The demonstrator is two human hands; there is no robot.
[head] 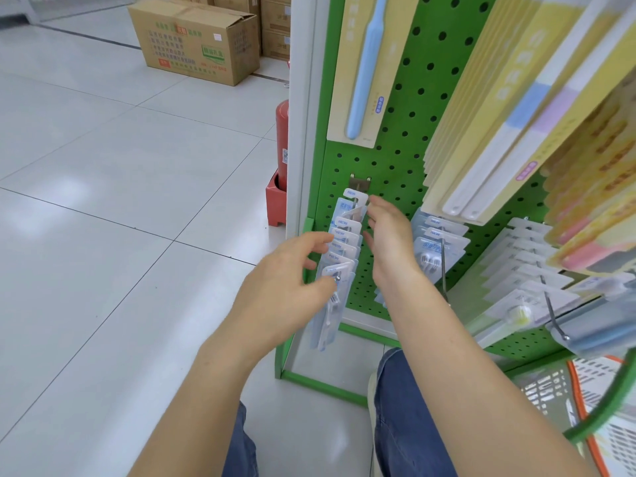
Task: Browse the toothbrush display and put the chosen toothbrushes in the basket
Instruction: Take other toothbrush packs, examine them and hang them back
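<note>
**A:** What do we see at the lowest hook of the green pegboard rack?

**B:** We see a row of blister-packed toothbrushes hung in file on one hook, each card overlapping the next. The hook runs out toward us, so the cards fan forward and only their "NEW" tabs show. That is why we must part them to read any one.

**A:** And the two hands?

**B:** Our left hand lies against the left side of the row, its fingers loosely curled and touching the tabs of the front cards. We cannot tell whether it pinches a card or only steadies the stack. Our right hand stands just to the right of the row, fingers straight and released, holding nothing, its tips near the rearmost card at the hook's root. We judge the pair are bracketing the row so the cards can be leafed through.

**A:** Where does a chosen pack go?

**B:** Into the basket at lower right, beside our knee; its green handle arcs across it. Its contents are blurred, so we cannot tell whether any toothbrush is in it.

**A:** So the stage?

**B:** We judge it browsing: nothing is lifted clear of the hook.
</note>
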